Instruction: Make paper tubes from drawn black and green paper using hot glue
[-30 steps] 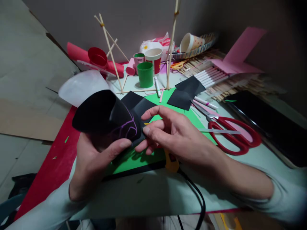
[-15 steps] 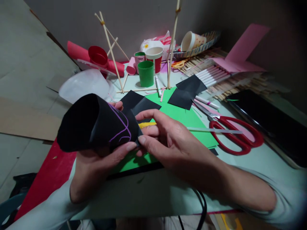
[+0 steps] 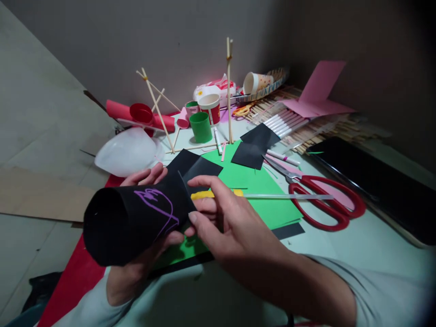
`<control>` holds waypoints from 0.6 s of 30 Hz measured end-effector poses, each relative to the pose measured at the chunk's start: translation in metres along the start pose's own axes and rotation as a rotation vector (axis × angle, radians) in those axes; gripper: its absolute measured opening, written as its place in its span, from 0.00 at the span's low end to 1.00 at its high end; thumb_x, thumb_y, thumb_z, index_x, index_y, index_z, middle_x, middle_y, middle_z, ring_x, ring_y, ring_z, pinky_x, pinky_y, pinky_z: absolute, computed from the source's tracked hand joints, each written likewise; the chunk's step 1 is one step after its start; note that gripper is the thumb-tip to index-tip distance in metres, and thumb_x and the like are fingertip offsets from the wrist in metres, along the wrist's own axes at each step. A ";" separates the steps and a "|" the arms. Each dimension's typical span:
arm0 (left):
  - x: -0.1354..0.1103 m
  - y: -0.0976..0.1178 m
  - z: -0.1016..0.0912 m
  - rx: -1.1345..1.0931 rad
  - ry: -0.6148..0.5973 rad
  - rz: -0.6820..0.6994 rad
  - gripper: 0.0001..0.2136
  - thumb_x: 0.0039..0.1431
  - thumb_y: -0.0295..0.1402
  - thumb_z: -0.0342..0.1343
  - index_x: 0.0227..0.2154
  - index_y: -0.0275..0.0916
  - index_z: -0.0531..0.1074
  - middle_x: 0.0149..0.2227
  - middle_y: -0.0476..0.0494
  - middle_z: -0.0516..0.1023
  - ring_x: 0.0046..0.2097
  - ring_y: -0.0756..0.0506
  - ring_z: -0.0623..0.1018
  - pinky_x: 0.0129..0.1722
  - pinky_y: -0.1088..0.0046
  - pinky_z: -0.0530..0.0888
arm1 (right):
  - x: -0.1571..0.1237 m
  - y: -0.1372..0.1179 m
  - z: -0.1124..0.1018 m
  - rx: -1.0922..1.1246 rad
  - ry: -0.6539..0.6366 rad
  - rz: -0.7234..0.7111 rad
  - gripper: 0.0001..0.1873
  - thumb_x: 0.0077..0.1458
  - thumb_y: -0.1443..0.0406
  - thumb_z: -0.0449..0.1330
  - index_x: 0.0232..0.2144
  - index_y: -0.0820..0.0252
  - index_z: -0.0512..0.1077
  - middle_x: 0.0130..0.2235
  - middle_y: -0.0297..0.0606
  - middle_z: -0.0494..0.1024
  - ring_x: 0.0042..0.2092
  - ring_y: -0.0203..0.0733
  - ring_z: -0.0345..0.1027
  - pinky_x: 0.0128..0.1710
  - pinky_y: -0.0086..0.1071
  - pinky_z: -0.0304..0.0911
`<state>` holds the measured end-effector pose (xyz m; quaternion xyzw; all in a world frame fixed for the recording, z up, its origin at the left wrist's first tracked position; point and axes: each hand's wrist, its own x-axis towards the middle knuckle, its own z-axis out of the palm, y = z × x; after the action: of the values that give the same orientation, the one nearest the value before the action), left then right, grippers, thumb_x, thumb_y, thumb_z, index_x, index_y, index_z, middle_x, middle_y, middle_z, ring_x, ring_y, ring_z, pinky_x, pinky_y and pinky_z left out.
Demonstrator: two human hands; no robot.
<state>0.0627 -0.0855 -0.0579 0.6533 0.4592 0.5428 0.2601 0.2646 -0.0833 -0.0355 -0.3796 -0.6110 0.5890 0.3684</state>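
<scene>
A black paper tube with a purple line drawing on its side lies tilted, its wide dark opening facing left. My left hand cradles it from below and behind, fingertips showing past its upper edge. At the narrower right end, my right hand pinches the paper edge between thumb and fingers. Behind the right hand is a yellow tool with a long translucent stick reaching over the scissors, which have red handles. Green paper and black paper pieces lie beneath and beyond.
Stick frames stand behind, near a green cup, a red-and-white cup and a white bowl. To the right are a black phone-like slab, markers and folded pink paper.
The black tube has turned in my hands, bringing more of the purple drawing into sight. My left fingers show more above it. The whole view has shifted, with the tabletop items lower.
</scene>
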 end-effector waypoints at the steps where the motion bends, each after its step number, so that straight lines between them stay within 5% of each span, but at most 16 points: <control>1: -0.001 0.003 0.002 0.005 0.015 -0.001 0.44 0.39 0.49 0.78 0.62 0.54 0.69 0.69 0.43 0.69 0.71 0.30 0.65 0.74 0.43 0.60 | -0.001 0.000 0.001 -0.011 -0.006 -0.010 0.20 0.64 0.68 0.54 0.57 0.51 0.62 0.35 0.28 0.81 0.33 0.37 0.72 0.35 0.33 0.59; 6: -0.005 0.015 0.006 0.033 0.010 0.007 0.33 0.43 0.42 0.78 0.54 0.55 0.73 0.71 0.49 0.66 0.73 0.34 0.63 0.75 0.48 0.60 | 0.000 -0.004 0.001 -0.042 -0.031 0.014 0.22 0.60 0.71 0.55 0.56 0.53 0.64 0.32 0.26 0.81 0.24 0.32 0.57 0.31 0.32 0.52; 15: -0.005 0.016 0.002 0.065 -0.025 -0.045 0.29 0.44 0.31 0.77 0.49 0.48 0.72 0.73 0.44 0.62 0.73 0.33 0.62 0.74 0.49 0.61 | 0.000 -0.003 0.002 -0.027 -0.055 0.015 0.27 0.59 0.74 0.55 0.60 0.54 0.63 0.28 0.27 0.75 0.31 0.37 0.67 0.34 0.32 0.58; 18: -0.001 0.011 0.003 0.008 -0.025 -0.038 0.28 0.43 0.32 0.78 0.47 0.51 0.76 0.71 0.49 0.65 0.71 0.34 0.66 0.72 0.52 0.66 | 0.000 0.000 0.002 -0.029 -0.053 0.020 0.30 0.61 0.72 0.55 0.64 0.50 0.59 0.35 0.32 0.79 0.38 0.41 0.72 0.39 0.34 0.62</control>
<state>0.0696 -0.0910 -0.0501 0.6524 0.4705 0.5275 0.2735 0.2632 -0.0845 -0.0361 -0.3753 -0.6251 0.5936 0.3406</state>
